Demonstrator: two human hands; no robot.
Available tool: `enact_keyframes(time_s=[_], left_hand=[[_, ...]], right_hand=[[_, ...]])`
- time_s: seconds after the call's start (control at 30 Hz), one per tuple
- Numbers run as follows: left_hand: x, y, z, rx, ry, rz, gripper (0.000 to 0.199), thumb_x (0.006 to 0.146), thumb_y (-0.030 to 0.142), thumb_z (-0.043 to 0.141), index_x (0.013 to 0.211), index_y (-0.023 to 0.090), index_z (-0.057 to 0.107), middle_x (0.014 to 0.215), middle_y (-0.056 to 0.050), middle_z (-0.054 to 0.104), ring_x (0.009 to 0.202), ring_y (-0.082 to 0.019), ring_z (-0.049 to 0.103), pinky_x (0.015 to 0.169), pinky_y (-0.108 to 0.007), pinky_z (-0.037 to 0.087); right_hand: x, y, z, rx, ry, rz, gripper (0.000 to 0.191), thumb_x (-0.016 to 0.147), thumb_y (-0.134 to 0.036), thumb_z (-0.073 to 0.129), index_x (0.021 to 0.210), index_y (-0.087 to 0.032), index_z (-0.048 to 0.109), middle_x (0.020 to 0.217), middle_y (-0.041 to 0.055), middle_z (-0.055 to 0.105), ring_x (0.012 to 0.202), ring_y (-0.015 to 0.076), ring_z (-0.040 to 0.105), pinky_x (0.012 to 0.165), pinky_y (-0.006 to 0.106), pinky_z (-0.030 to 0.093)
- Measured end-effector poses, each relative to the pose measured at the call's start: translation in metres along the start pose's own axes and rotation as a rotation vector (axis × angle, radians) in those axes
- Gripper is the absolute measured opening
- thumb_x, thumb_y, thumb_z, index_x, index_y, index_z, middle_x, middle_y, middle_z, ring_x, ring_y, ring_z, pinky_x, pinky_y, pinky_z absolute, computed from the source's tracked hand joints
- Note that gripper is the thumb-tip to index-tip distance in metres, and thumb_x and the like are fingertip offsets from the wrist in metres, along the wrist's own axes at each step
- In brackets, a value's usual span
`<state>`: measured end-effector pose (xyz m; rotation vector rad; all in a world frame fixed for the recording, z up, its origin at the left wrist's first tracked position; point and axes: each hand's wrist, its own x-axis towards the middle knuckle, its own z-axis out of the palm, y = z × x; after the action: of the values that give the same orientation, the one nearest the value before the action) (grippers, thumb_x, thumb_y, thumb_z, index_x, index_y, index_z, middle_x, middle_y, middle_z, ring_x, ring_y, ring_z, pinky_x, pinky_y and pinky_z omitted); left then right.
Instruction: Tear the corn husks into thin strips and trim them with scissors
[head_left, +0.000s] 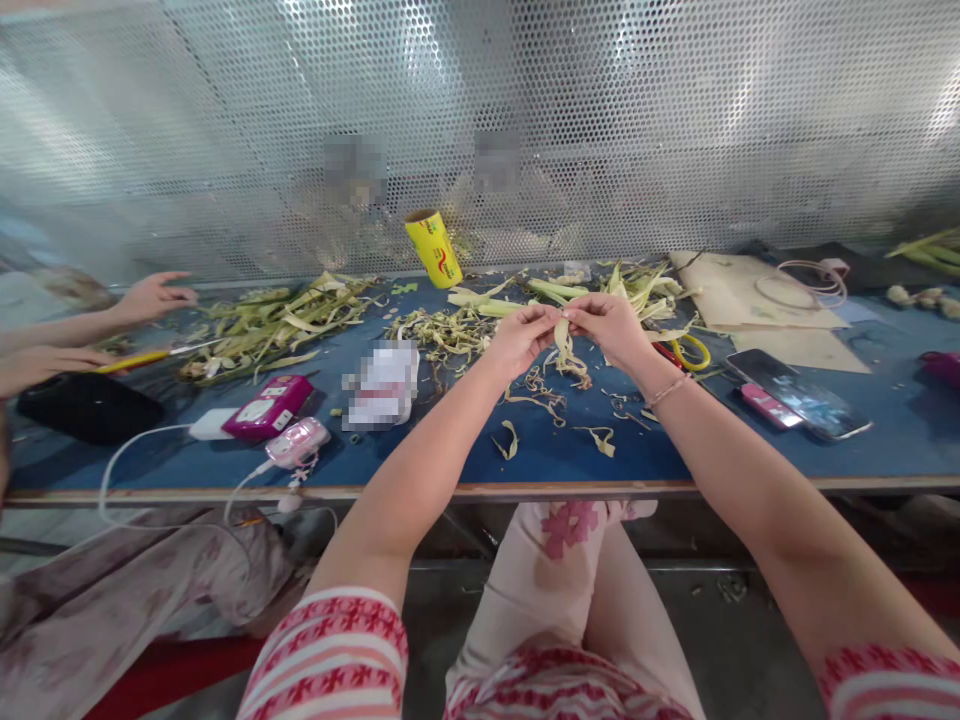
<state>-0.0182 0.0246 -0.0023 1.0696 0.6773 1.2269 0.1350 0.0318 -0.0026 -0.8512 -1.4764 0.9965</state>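
Observation:
Both my hands meet above the blue tabletop [450, 455], fingertips nearly touching. My left hand [523, 338] is closed in a pinch, and so is my right hand [606, 322]. Between them they grip a pale plant strip [566, 350], whose curled end hangs down. Beneath and to the left lies a heap of shredded pale green strips [450, 332]. Behind my hands are more leafy stalks [637, 285]. Two loose curled scraps, one on the left [510, 440] and one on the right [602, 440], lie near the front edge.
A yellow tube [433, 248] stands tilted at the back. Right are yellow-handled scissors [691, 352], phone [799, 393] and brown paper [750, 290]. Left are a magenta box [268, 407], pink charger [298, 442], white cable, black pouch [90, 408], and another person's hands beside a stalk pile [289, 320].

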Motion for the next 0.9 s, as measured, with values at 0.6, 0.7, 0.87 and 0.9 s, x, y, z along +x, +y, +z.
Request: enact_keyframes(time_s=[0.6,0.7,0.87,0.9], left_hand=[[0.0001,-0.0061,0.0023,0.029,0.017,0.073,0.013,0.078,0.017,0.072,0.072,0.016,0.060,0.064,0.002,0.062,0.060,-0.007,0.059,0.070,-0.024,0.052],[-0.0015,-0.0058,0.0041,0.055,0.040,0.114,0.012,0.077,0.017,0.072,0.072,0.015,0.061,0.064,0.002,0.062,0.058,-0.006,0.057,0.066,-0.022,0.050],[-0.0037,-0.0030,0.0055,0.133,0.099,0.099,0.021,0.069,0.023,0.081,0.072,0.013,0.062,0.055,0.004,0.059,0.050,-0.004,0.051,0.054,-0.018,0.044],[-0.0037,-0.0025,0.0050,0.123,0.088,0.090,0.023,0.068,0.023,0.082,0.072,0.013,0.062,0.056,0.004,0.060,0.051,-0.004,0.052,0.056,-0.018,0.045]], right_hand=[[-0.0009,0.0014,0.0027,-0.103,0.026,-0.019,0.023,0.073,-0.042,0.074,0.070,-0.021,0.065,0.063,0.0010,0.065,0.061,0.0155,0.061,0.068,0.036,0.057],[-0.0021,0.0004,0.0026,-0.238,0.050,-0.090,0.021,0.076,-0.040,0.070,0.071,-0.021,0.064,0.062,0.0010,0.064,0.058,0.0155,0.060,0.064,0.035,0.055],[-0.0040,-0.0017,0.0022,-0.381,0.050,-0.136,0.016,0.078,-0.034,0.066,0.069,-0.020,0.063,0.060,0.0011,0.065,0.056,0.0160,0.061,0.061,0.033,0.052],[-0.0041,-0.0019,0.0021,-0.386,0.049,-0.135,0.016,0.078,-0.033,0.065,0.069,-0.020,0.063,0.060,0.0012,0.065,0.056,0.0160,0.060,0.060,0.033,0.051]])
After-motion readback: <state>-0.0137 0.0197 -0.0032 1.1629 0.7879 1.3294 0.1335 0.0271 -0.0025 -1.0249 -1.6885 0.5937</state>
